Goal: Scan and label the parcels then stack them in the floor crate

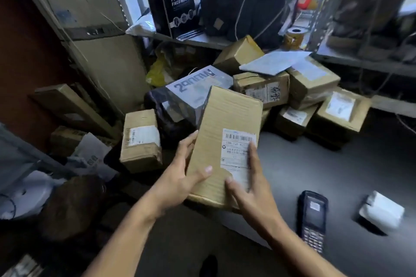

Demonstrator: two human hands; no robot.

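A long, flat brown cardboard box (225, 141) with a white barcode label (236, 155) on its near right part is held above the floor, near the middle. Its long axis runs near to far, tipped slightly right at the far end. The left hand (180, 177) grips its left edge, thumb on top; the right hand (249, 189) lies on the label, fingers fairly straight. A dark handheld scanner (311, 220) lies on the floor to the right.
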